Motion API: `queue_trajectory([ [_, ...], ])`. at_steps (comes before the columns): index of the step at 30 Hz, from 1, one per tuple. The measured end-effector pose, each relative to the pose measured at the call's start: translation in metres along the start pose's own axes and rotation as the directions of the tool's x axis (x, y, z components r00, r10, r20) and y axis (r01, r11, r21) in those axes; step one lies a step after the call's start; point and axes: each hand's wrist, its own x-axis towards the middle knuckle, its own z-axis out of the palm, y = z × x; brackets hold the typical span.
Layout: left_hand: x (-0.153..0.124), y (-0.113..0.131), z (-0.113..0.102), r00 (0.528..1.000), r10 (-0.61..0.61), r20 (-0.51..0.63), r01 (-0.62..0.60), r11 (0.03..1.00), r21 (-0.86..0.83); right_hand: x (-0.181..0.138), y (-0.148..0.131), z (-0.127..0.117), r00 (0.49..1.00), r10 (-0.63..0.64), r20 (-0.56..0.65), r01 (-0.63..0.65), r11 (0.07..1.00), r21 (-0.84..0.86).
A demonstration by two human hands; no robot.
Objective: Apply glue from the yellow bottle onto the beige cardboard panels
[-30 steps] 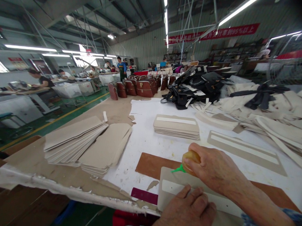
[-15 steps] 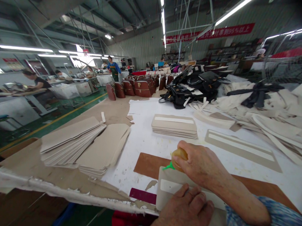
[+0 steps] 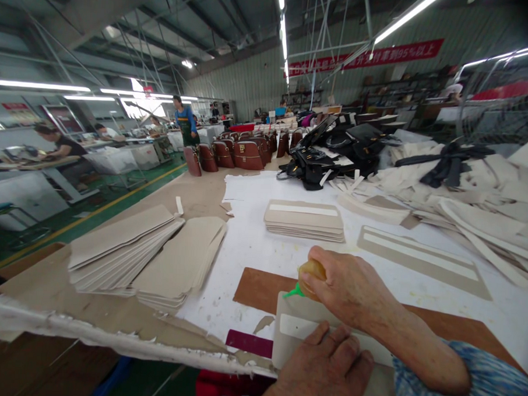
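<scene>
Hands: two, both in view, low centre of the head view.
Right hand (image 3: 351, 289): closed round one small amber squeeze bottle with green nozzle (image 3: 309, 275); nozzle tip points down-left, at the far-left corner of the piece under the hands, contact unclear.
Left hand (image 3: 326, 367): flat, fingers spread a little, pressing down on one grey card panel with a white strip (image 3: 291, 327).
Panel: lies on one brown board (image 3: 260, 288), directly under both hands.
Stacks: one neat stack of same grey strip panels (image 3: 304, 219) beyond the right hand; two fanned stacks of plain grey card pieces (image 3: 148, 254) well left of the hands.
Single panel: one long grey strip panel (image 3: 423, 260) right of the right hand, lying flat.
Heap: loose cream offcuts (image 3: 478, 195) far right, uncountable.
Bags: black handbags (image 3: 322, 157) piled beyond the stack; brown handbags (image 3: 244, 153) in a row further back, number unclear.
Containers: only the bottle; contents not visible.
</scene>
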Motion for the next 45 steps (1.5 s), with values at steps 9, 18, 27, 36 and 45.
queue_trajectory([
  [9,0.000,0.000,-0.010,0.999,-0.002,0.049,0.003,1.000,-0.020,-0.006,0.018,-0.005,0.998,0.054,0.019,-0.052,0.997,-0.055],
  [18,-0.001,0.000,-0.006,0.998,-0.018,0.065,0.022,0.998,-0.066,-0.011,0.033,-0.005,0.994,0.102,0.028,-0.100,0.993,-0.059],
  [27,0.001,-0.001,-0.009,0.998,-0.010,0.056,0.012,0.999,-0.047,-0.008,0.024,-0.005,0.997,0.072,0.022,-0.072,0.997,-0.028],
  [36,-0.003,-0.003,-0.009,0.996,-0.015,0.085,0.021,0.997,-0.072,-0.010,0.039,-0.002,0.996,0.087,0.019,-0.086,0.995,-0.048],
  [45,0.001,0.000,-0.016,0.996,-0.013,0.083,0.019,0.997,-0.069,-0.018,0.072,0.001,0.992,0.129,-0.002,-0.129,0.992,-0.012],
])
